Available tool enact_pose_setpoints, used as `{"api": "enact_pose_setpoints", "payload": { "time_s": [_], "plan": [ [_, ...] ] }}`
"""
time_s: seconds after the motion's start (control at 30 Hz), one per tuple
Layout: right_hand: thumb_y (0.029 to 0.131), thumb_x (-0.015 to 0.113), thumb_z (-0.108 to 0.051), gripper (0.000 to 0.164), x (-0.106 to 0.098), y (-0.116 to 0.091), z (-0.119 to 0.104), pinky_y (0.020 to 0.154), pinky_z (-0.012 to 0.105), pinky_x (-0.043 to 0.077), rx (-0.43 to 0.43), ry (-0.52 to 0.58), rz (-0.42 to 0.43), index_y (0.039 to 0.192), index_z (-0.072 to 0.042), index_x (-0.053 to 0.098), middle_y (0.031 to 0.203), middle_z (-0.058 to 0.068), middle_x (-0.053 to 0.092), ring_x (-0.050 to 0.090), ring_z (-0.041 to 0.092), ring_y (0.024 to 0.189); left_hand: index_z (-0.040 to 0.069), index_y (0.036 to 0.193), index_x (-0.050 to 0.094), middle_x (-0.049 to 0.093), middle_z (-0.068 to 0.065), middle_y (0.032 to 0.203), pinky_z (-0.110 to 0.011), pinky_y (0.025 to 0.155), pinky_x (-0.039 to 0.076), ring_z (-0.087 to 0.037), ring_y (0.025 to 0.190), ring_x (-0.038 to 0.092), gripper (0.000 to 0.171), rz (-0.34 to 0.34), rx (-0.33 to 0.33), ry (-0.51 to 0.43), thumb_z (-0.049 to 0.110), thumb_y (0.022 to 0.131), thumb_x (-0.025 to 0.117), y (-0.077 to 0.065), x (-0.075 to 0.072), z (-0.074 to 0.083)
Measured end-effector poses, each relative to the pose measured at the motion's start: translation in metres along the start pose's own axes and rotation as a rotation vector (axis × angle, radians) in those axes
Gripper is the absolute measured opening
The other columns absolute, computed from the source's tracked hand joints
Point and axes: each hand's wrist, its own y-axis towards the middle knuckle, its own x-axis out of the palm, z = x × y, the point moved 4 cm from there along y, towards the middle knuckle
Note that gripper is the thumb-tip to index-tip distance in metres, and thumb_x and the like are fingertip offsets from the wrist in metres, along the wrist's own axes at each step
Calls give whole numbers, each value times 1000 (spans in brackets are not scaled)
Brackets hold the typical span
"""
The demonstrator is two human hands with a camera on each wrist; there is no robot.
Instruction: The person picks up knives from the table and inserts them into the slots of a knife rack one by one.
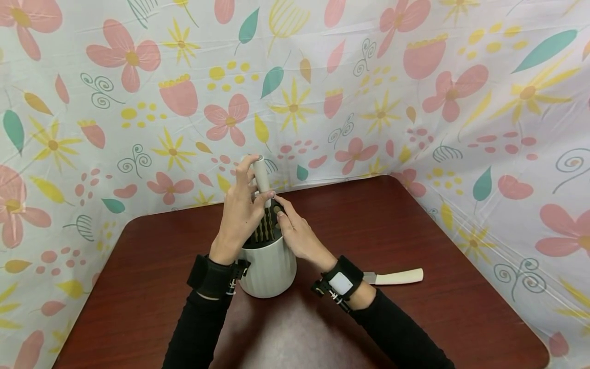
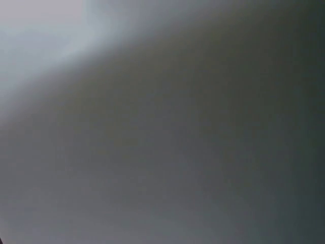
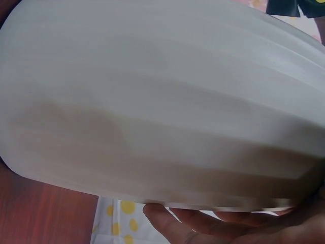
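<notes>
The left hand [image 1: 240, 209] gripped a near-upright white handle [image 1: 261, 175] above the container [image 1: 268, 271]; the right hand [image 1: 301, 236], at the container's rim, showed no clear grip.

I can pass over the table [image 1: 152, 256] left of the ribbed pot [image 1: 268, 274]; on my right, a white-handled utensil [image 1: 399, 277] lies in the way.
</notes>
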Motion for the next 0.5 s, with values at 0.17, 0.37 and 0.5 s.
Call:
{"api": "enact_pose_setpoints", "payload": {
  "time_s": [0.17, 0.37, 0.5],
  "plan": [
    [112, 26, -34, 48, 0, -1, -1, 91, 45, 50, -4, -5, -4, 160, -33, 25, 142, 18, 58, 65, 30, 114, 21, 150, 25, 63, -27, 134, -48, 79, 62, -43, 105, 73, 73, -12, -5, 20, 3, 94, 68, -2, 1, -1],
    [112, 26, -33, 48, 0, 0, -1, 93, 47, 51, -10, -6, -9, 160, -34, 24, 144, 16, 57, 64, 28, 119, 22, 150, 25, 61, -27, 136, -47, 79, 62, -43, 106, 73, 75, -24, -11, 29, 2, 93, 68, -3, 2, -2],
    [111, 25, -34, 48, -1, 1, -1, 85, 40, 49, -9, -16, -4, 160, -33, 25, 129, 12, 61, 63, 24, 103, 21, 150, 25, 62, -27, 135, -48, 81, 62, -42, 105, 74, 76, -38, -17, 36, -1, 92, 70, -4, 4, -3]
  ]
}}
